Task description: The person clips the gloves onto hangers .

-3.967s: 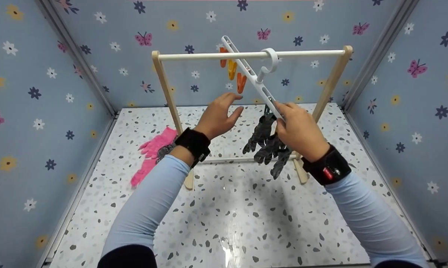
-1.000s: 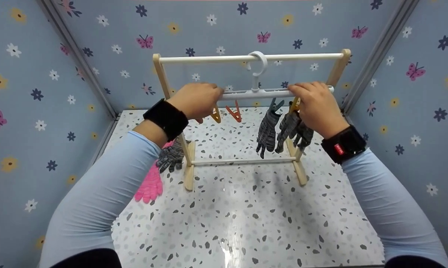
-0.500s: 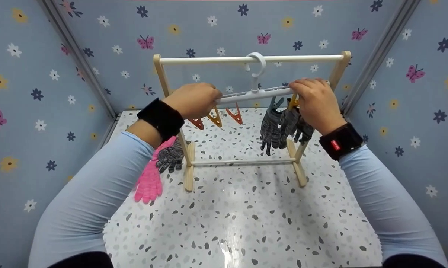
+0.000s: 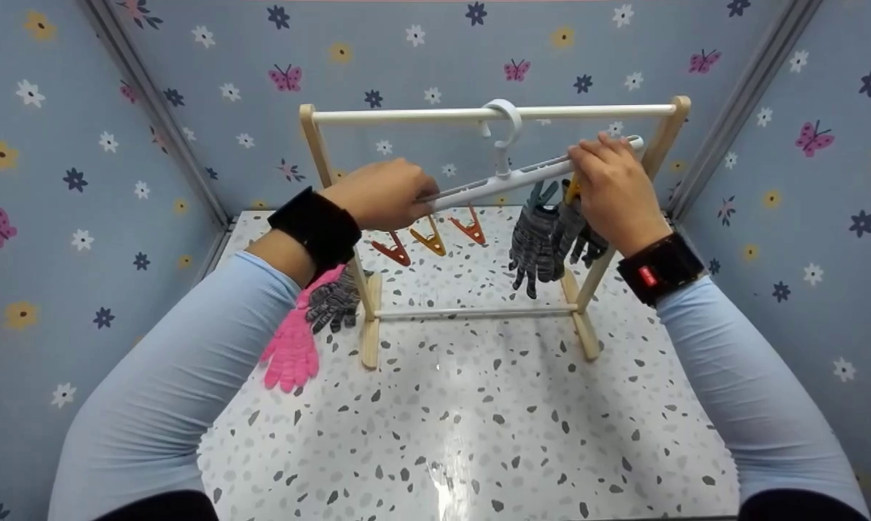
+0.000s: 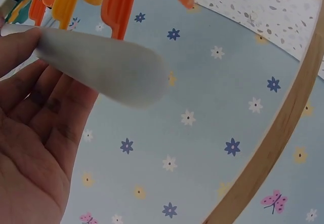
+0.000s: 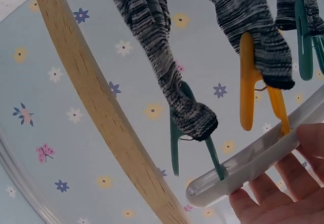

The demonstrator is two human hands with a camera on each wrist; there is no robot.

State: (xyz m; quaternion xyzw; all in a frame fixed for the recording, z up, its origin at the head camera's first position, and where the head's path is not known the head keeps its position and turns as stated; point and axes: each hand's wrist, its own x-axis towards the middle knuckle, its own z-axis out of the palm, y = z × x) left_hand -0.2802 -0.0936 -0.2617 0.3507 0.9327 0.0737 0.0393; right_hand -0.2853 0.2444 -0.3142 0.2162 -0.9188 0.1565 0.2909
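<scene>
A white clip hanger (image 4: 472,192) hangs by its round hook (image 4: 506,108) over the rack's top rod. My left hand (image 4: 383,194) grips the left part of the bar, my right hand (image 4: 615,195) the right part. The bar slants, its right end higher in the head view. Below the left half dangle an orange clothespin (image 4: 470,227), a yellow clothespin (image 4: 430,239) and a red-orange clothespin (image 4: 393,250), holding nothing. Several grey knit gloves (image 4: 533,242) hang from the right half. In the right wrist view, green clothespins (image 6: 174,148) and a yellow clothespin (image 6: 246,82) pinch their cuffs.
A wooden rack (image 4: 369,311) with white rods stands on the speckled surface (image 4: 472,420). By its left foot lie pink gloves (image 4: 292,354) and a grey glove (image 4: 334,300). Flowered panels (image 4: 226,51) enclose the back and sides.
My left hand, off the hanger four seconds ago, now grips its left part. The hanger has swung from a steep diagonal to across the rack; lately its right end rose in view.
</scene>
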